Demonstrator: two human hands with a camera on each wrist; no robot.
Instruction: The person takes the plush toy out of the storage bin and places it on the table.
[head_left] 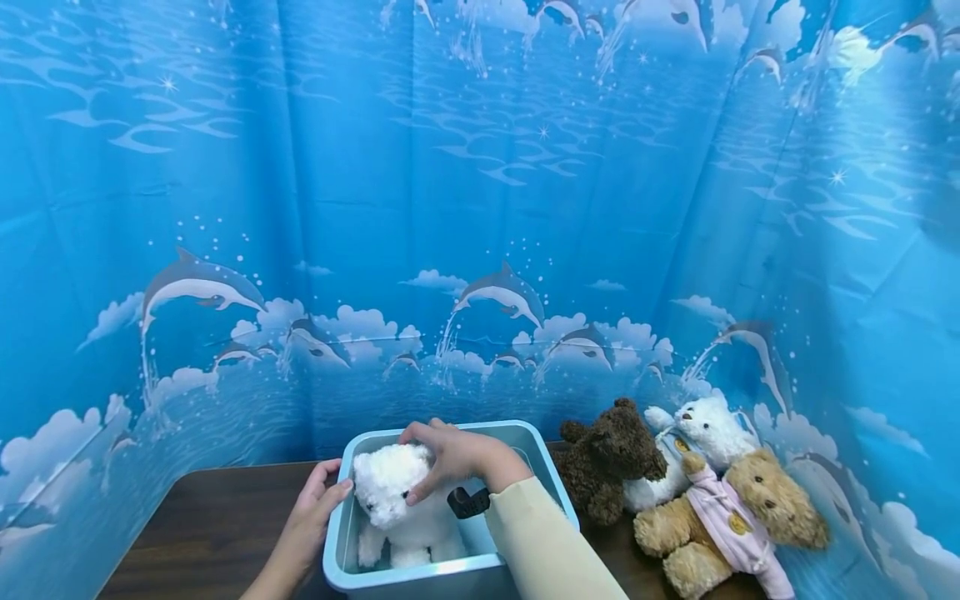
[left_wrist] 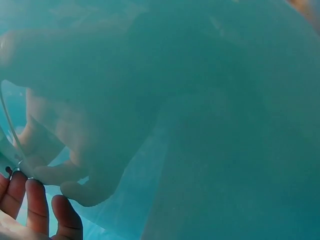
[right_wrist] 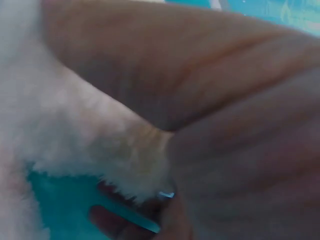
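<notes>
A white fluffy stuffed animal (head_left: 388, 483) sits upright inside a light blue plastic bin (head_left: 335, 546), facing the near left. My right hand (head_left: 468, 457) grips its head from behind and the side, thumb near its face. In the right wrist view, white fur (right_wrist: 55, 120) fills the space beside the thumb and fingers. At the bin's left rim is my left hand (head_left: 309, 510), its thumb at the edge and its fingers along the outside. The left wrist view shows those fingers (left_wrist: 38, 205) against the bin's glossy wall (left_wrist: 225, 130), which reflects them.
Right of the bin, a dark brown teddy bear (head_left: 607, 458), a white bear (head_left: 712, 429) and a tan bear (head_left: 776, 492) in a pink hoodie lie close together. Dark wooden tabletop (head_left: 202, 533) shows at the left. A blue dolphin curtain (head_left: 480, 208) hangs behind the table.
</notes>
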